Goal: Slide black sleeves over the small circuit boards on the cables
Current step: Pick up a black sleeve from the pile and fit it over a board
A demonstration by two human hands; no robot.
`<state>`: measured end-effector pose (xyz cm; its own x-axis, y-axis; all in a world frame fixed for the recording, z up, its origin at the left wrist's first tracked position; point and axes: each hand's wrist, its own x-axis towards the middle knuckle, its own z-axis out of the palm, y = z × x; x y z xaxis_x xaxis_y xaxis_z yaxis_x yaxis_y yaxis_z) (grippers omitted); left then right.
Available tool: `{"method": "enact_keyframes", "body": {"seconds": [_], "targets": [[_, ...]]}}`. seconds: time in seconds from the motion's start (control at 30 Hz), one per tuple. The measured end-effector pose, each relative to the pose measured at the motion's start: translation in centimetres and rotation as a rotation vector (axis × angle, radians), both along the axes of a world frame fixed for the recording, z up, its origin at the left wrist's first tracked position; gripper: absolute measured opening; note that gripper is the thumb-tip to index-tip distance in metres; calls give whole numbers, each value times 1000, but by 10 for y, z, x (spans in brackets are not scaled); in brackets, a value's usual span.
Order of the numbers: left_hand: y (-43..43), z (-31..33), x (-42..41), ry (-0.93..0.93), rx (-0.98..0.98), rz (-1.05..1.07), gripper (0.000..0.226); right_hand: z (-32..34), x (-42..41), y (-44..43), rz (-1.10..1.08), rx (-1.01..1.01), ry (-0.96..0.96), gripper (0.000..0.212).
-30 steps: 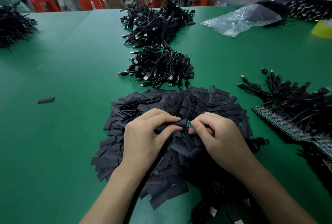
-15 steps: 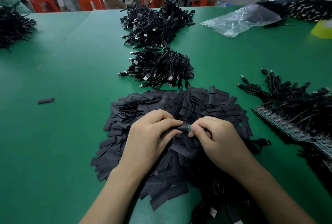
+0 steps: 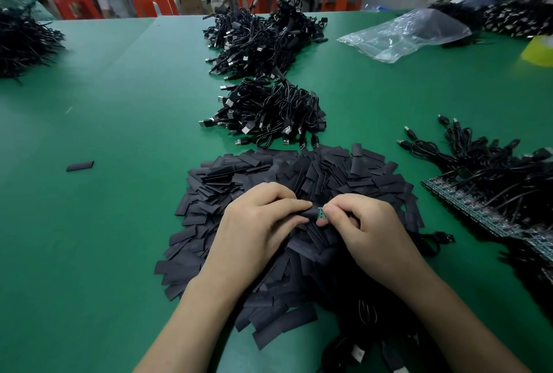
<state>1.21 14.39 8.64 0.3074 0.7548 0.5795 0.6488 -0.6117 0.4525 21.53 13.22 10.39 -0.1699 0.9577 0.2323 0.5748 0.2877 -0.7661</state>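
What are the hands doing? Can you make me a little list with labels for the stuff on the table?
Left hand: pinches a black sleeve
Right hand: pinches a small green circuit board at the sleeve's mouth
Under the hands: pile of sleeves
Behind the pile: cable bundles
Far left: one stray sleeve
Right side: more cables over a strip of boards
Back right: plastic bag
Table: green

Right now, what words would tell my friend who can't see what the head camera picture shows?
The left grip pinches a black sleeve and the right grip pinches a small green circuit board at its end, over a pile of black sleeves on a green table. Bundled cables lie beyond.
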Motion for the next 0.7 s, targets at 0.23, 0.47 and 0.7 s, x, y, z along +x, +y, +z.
{"method": "enact_keyframes", "body": {"seconds": [0.23, 0.47, 0.7], "targets": [[1, -3, -1, -64, -118, -34, 17, -6, 2, 2, -3, 49, -107, 26], [1, -2, 2, -31, 7, -7, 17, -5, 4, 3, 11, -104, 58, 33], [1, -1, 1, -80, -33, -22, 16, -4, 5, 2, 21, -120, 43, 32]]}}
